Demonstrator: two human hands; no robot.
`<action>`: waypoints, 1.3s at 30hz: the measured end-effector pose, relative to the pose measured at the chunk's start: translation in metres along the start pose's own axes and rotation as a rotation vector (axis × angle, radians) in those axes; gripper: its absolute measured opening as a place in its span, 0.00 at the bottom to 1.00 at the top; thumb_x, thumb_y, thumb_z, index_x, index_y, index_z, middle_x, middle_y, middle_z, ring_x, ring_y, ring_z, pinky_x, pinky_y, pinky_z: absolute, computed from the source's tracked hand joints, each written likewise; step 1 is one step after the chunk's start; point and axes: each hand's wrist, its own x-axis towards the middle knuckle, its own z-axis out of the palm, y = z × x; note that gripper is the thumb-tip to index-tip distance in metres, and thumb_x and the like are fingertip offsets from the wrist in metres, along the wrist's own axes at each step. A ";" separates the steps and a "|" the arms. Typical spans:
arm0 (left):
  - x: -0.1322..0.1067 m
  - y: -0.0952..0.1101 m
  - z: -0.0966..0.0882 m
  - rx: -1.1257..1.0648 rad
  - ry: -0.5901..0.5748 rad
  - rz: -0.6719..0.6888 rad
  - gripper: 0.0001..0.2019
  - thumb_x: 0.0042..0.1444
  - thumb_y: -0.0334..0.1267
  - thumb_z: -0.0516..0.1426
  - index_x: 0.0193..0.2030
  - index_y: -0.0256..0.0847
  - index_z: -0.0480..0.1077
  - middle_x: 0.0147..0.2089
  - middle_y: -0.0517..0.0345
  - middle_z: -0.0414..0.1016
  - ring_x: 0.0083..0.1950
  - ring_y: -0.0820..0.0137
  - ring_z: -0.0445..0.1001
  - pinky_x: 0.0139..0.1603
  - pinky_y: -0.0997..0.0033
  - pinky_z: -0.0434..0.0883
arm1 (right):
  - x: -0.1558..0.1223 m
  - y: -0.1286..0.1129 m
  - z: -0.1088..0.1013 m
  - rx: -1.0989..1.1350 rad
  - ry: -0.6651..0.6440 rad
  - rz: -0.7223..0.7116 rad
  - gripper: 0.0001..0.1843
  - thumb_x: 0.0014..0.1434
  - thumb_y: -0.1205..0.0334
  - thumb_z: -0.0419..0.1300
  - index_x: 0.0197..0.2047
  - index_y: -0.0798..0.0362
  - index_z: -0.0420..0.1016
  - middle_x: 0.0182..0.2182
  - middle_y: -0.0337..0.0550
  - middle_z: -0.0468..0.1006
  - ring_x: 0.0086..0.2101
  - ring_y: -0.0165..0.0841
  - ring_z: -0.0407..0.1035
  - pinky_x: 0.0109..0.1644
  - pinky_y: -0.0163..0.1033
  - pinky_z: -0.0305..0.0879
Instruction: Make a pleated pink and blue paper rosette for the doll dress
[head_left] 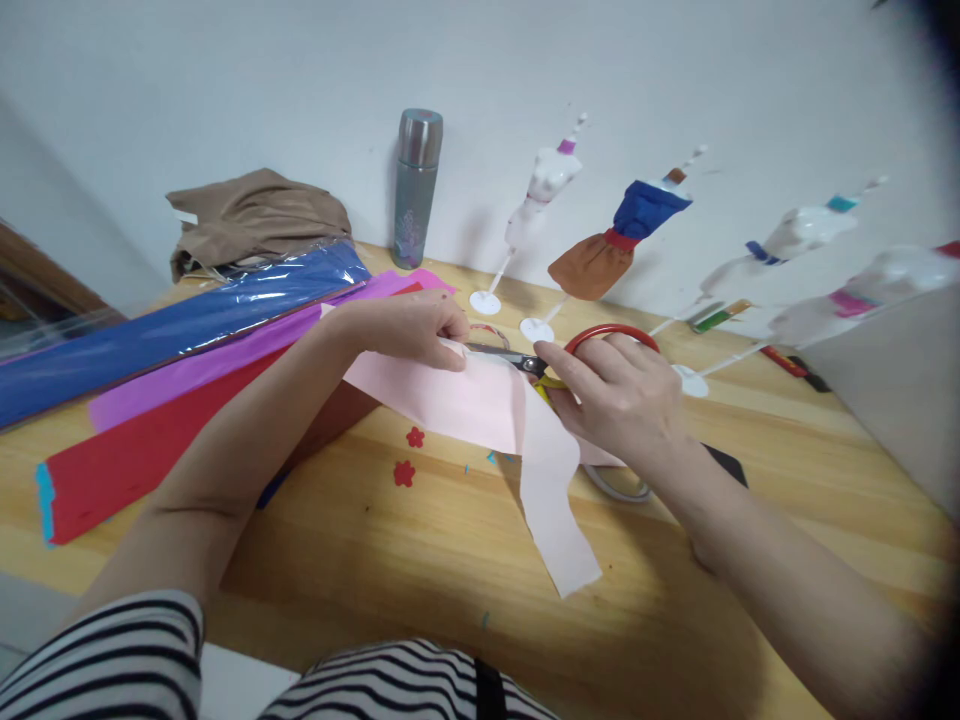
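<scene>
Right hand (pixel 628 388) was clamped on the scissors (pixel 533 366), whose blades pointed to nine o'clock, toward the left hand (pixel 411 325); this nearer hand pinched the pink paper (pixel 480 402), which lay at nine o'clock from the right one.

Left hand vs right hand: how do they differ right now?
Left hand pinches the pale pink paper; right hand holds the scissors by their handles. Left hand's fingers are curled in; right hand's index finger reaches out toward the scissors' pivot. Both are bare.
</scene>
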 end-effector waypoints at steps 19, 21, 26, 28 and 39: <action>-0.020 -0.015 -0.031 0.110 -0.131 -0.123 0.13 0.48 0.39 0.60 0.23 0.43 0.57 0.24 0.63 0.57 0.26 0.71 0.55 0.30 0.66 0.49 | -0.011 0.003 0.001 0.077 -0.039 0.061 0.13 0.71 0.61 0.57 0.51 0.44 0.83 0.29 0.42 0.78 0.33 0.38 0.71 0.35 0.44 0.60; -0.020 -0.016 -0.031 0.112 -0.128 -0.106 0.14 0.48 0.39 0.60 0.23 0.43 0.56 0.24 0.63 0.56 0.26 0.71 0.54 0.30 0.66 0.49 | -0.009 0.004 0.000 0.056 -0.027 0.042 0.12 0.70 0.61 0.58 0.50 0.45 0.82 0.30 0.43 0.78 0.33 0.38 0.72 0.35 0.44 0.61; -0.019 -0.012 -0.030 0.094 -0.113 -0.086 0.15 0.47 0.38 0.60 0.22 0.43 0.55 0.24 0.63 0.55 0.26 0.71 0.53 0.31 0.66 0.49 | -0.005 0.003 -0.006 0.058 -0.095 0.069 0.13 0.67 0.65 0.58 0.50 0.44 0.82 0.32 0.47 0.79 0.35 0.41 0.72 0.37 0.45 0.64; -0.019 -0.009 -0.030 0.093 -0.107 -0.089 0.15 0.47 0.38 0.60 0.22 0.42 0.55 0.23 0.63 0.54 0.26 0.71 0.52 0.31 0.66 0.49 | -0.004 0.003 -0.008 0.055 -0.106 0.066 0.15 0.66 0.67 0.58 0.51 0.44 0.82 0.33 0.48 0.80 0.36 0.42 0.72 0.38 0.45 0.64; -0.020 0.003 -0.028 0.102 -0.097 -0.124 0.12 0.45 0.35 0.60 0.22 0.42 0.58 0.25 0.64 0.55 0.28 0.72 0.54 0.35 0.66 0.52 | 0.001 0.002 -0.003 -0.061 0.056 -0.035 0.15 0.65 0.66 0.57 0.49 0.46 0.83 0.28 0.43 0.76 0.30 0.38 0.67 0.35 0.43 0.63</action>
